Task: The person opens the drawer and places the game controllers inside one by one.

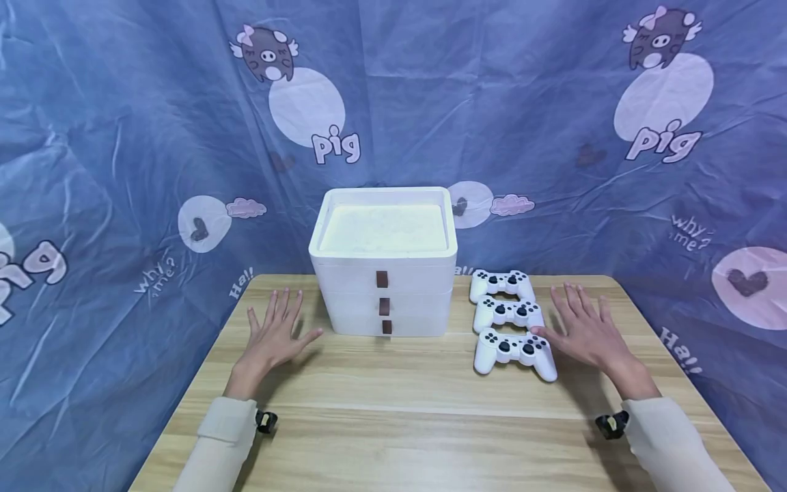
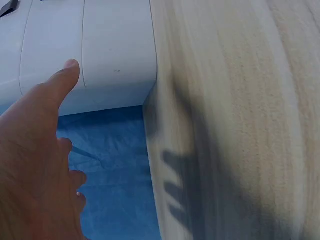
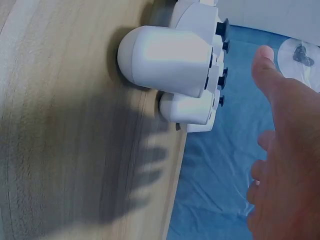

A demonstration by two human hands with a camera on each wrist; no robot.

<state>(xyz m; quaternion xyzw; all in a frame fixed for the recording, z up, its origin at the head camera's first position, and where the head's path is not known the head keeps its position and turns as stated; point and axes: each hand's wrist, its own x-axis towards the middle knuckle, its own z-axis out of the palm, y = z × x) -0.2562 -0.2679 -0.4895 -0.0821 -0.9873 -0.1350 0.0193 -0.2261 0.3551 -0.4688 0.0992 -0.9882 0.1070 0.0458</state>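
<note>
Both hands are spread, palms down, and hold nothing. My left hand (image 1: 274, 336) is left of a white three-drawer box (image 1: 387, 307) with brown pull tabs; the left wrist view shows the thumb of that hand (image 2: 40, 150) in front of the box's side (image 2: 117, 50). My right hand (image 1: 590, 331) is just right of three white game controllers, stacked in a column from back (image 1: 502, 281) through middle (image 1: 509, 312) to front (image 1: 515, 350). In the right wrist view, the hand (image 3: 290, 150) hovers beside the controllers (image 3: 165, 60), its shadow on the wood.
The wooden table (image 1: 369, 437) ends at a blue cloth backdrop (image 1: 406, 123) printed with pigs, hearts and words, which also runs along both sides. The box's top is a shallow, rimmed tray (image 1: 384, 254). Small black devices are on both wrists.
</note>
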